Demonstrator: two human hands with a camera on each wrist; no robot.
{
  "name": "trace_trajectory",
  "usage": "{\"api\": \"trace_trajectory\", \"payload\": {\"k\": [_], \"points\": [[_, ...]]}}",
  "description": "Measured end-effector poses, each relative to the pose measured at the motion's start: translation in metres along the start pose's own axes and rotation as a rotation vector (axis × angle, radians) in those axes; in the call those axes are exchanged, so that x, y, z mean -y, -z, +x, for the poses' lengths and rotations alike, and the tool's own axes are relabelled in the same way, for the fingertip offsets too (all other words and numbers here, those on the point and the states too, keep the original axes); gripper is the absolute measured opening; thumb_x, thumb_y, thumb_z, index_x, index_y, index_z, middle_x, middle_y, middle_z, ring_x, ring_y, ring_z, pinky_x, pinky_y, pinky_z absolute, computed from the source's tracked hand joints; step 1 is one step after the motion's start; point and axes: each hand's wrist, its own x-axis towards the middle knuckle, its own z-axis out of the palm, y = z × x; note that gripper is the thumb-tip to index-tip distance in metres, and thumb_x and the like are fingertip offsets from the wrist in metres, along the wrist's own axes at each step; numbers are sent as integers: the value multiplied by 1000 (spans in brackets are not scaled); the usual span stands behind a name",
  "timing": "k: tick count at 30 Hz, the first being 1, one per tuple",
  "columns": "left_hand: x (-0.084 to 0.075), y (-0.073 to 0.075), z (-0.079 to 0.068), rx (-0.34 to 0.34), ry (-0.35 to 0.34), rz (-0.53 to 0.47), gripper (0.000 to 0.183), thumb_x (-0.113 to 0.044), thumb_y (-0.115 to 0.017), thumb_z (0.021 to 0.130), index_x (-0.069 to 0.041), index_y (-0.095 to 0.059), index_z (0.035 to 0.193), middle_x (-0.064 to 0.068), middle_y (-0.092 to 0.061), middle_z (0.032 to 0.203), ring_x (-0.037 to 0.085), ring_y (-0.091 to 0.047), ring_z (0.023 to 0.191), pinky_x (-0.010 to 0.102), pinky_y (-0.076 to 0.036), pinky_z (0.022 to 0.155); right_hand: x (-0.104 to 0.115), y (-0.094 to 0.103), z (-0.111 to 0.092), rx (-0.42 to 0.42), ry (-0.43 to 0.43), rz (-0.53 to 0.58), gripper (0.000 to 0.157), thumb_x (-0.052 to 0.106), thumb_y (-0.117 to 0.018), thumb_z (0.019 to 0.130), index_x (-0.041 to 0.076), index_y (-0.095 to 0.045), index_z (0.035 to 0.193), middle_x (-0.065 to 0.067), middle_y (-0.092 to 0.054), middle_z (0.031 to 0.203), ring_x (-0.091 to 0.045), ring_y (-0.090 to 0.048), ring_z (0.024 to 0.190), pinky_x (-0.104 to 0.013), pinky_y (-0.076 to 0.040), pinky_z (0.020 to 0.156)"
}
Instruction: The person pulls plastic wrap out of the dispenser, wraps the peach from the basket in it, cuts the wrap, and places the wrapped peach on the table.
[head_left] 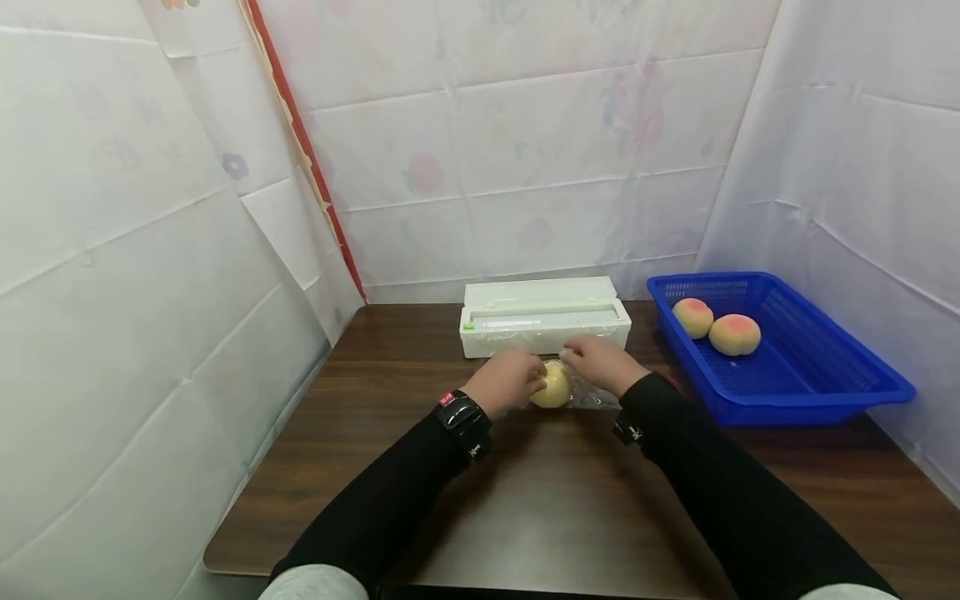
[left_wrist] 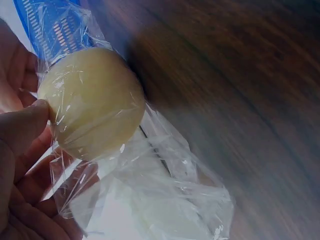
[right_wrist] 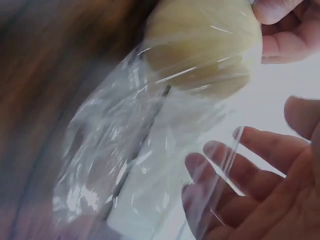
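Observation:
A round peach (head_left: 553, 386), its pale yellow side showing, is covered by clear plastic film (left_wrist: 165, 185) that trails off loosely to one side. My left hand (head_left: 506, 382) holds the peach (left_wrist: 95, 102) at its edge, the thumb on its near side and fingers behind. Beside the fruit, my right hand (head_left: 603, 364) has its fingers spread loosely under the film (right_wrist: 95, 170), which drapes over the fingertips, and the thumb stands apart. Right behind both hands is a white film dispenser box (head_left: 487, 343) with its lid raised.
To the right, a blue plastic basket (head_left: 817, 404) holds two peaches (head_left: 735, 335) with pink tops. The brown wooden table (head_left: 360, 433) extends toward me. White patterned sheets (head_left: 525, 150) hang along the back and both sides.

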Motion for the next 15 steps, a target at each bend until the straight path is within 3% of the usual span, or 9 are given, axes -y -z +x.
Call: {"api": "trace_trajectory", "payload": {"k": [2,7,15], "points": [[1,1,0,10,18,-8,26,-31,-72,103,-12,-78,121,-1,-76,116,14,-72,106,30,-59,92,0,-5,-7,-67,64,-36,46,25,-62,108,-4,-62,143,-26,-67,138,-43,-63,129,-58,-51,108],[4,0,0,-6,34,3,27,-32,-71,104,-11,-78,120,0,-76,115,15,-73,104,31,-60,90,2,-28,-22,-187,228,-195,58,24,-86,91,3,-65,141,-15,-69,126,-32,-68,113,-49,-58,93],[4,-7,0,-3,41,-63,29,-34,-69,105,-13,-77,123,-1,-75,115,13,-70,104,27,-59,88,-1,-41,-30,-247,157,-239,58,23,-88,89,9,-67,141,-11,-70,127,-30,-72,112,-49,-60,90]]}}
